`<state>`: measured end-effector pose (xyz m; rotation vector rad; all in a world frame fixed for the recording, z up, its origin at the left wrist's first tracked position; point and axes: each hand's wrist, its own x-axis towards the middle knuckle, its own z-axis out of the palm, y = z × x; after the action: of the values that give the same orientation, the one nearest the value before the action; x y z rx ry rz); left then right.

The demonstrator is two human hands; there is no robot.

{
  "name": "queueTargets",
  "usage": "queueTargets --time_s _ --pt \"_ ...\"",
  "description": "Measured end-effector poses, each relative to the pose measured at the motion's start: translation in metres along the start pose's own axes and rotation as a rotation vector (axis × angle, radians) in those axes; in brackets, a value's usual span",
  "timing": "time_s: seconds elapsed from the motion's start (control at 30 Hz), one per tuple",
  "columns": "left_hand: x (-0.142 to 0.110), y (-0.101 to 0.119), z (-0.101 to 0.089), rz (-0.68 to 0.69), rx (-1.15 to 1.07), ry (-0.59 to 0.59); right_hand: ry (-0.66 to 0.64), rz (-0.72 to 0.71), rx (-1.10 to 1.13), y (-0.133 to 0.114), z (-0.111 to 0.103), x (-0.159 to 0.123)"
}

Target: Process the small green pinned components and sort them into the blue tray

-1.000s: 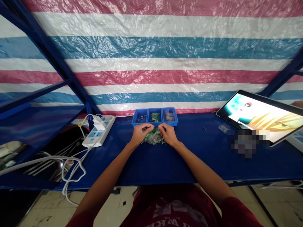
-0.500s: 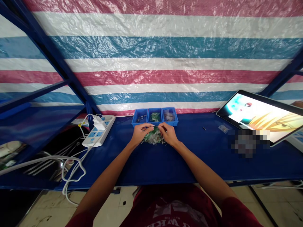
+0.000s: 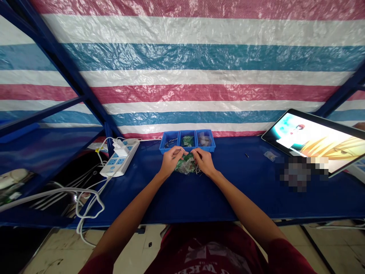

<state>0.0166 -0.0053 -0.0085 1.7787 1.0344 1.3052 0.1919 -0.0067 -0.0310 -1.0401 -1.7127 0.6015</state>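
My left hand (image 3: 171, 160) is closed, thumb and fingertips pinched together around something too small to make out. To its right, my right hand (image 3: 203, 161) is pinched closed as well, and what its fingertips hold, if anything, cannot be seen. A small gap separates the two hands. Below and between them lies a heap of green pieces and crumpled clear plastic (image 3: 186, 166) on the blue table. Several thin metal pieces (image 3: 197, 169) stick out at the heap's right side, partly under my right hand.
Behind the hands, a blue three-part tray (image 3: 179, 150) holds dark metal pieces, green pieces and clear plastic. A white power strip (image 3: 121, 160) with cables sits left. To the right are a small dark pin (image 3: 246, 155), a small plastic bag (image 3: 269, 155) and a lit screen (image 3: 316, 140).
Half a second ago a thin piece spanned both hands' fingertips; now it no longer shows between them. The left fingers have curled slightly inward. Both arms stay nearly in place.
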Motion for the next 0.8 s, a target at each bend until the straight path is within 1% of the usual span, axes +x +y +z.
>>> queueTargets --time_s 0.13,0.2,0.23,0.3,0.37,0.5,0.67,0.8 --pt "0.0006 -0.0018 -0.0054 0.138 0.298 -0.072 0.035 0.012 -0.010 -0.0006 -0.0014 0.0006" --pt "0.0016 -0.0026 -0.0077 0.199 0.368 -0.084 0.041 0.008 -0.011 -0.0016 -0.0016 0.0005" --pt "0.0019 -0.0030 -0.0085 0.206 0.371 -0.081 0.043 0.005 -0.008 -0.0023 -0.0017 0.0003" --pt "0.0022 -0.0035 -0.0093 0.169 0.334 -0.060 0.039 0.000 0.003 -0.0038 -0.0016 -0.0001" --pt "0.0020 -0.0033 -0.0093 0.101 0.270 -0.039 0.019 -0.008 0.022 -0.0050 -0.0012 -0.0005" --pt "0.0015 -0.0007 -0.0076 0.006 0.122 -0.045 -0.033 -0.032 0.048 -0.0039 0.0012 -0.0014" --pt "0.0010 0.0020 -0.0039 -0.075 -0.017 -0.041 -0.072 -0.073 0.047 -0.0001 0.0041 -0.0018" --pt "0.0010 0.0022 -0.0041 -0.081 -0.033 -0.076 -0.095 -0.036 0.048 -0.0006 0.0031 -0.0016"
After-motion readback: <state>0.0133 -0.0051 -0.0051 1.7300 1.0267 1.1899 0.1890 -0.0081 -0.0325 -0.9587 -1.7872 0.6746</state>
